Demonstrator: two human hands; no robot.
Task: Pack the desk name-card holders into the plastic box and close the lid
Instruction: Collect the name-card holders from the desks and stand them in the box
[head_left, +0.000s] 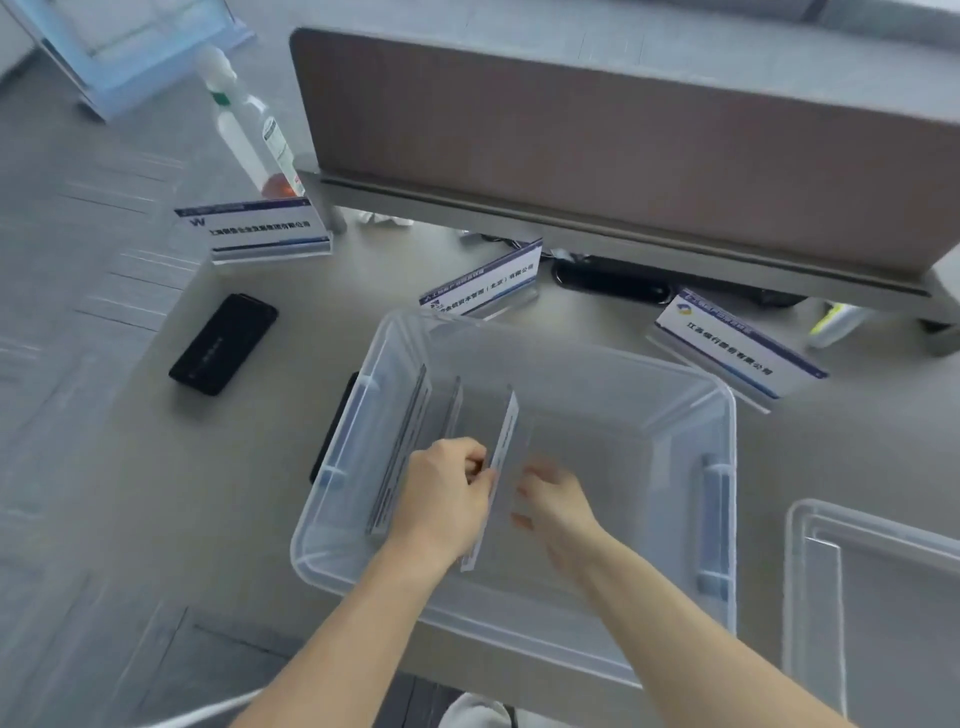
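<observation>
A clear plastic box (722, 415) stands open on the grey desk in front of me. Inside, two name-card holders (410, 431) stand on edge by its left wall. My left hand (441, 493) is shut on a third holder (501, 457), held upright on edge inside the box. My right hand (553, 499) hovers just right of that holder with fingers apart, blurred. Three more holders rest on the desk: one at the far left (260, 228), one behind the box (483, 283), one at the right (737, 348). The clear lid (872, 597) lies at the lower right.
A black phone (223, 343) lies left of the box. A spray bottle (254, 130) stands at the back left by a brown desk divider (623, 130). A black object (608, 280) and a yellow-green item (836, 322) sit under the divider's edge.
</observation>
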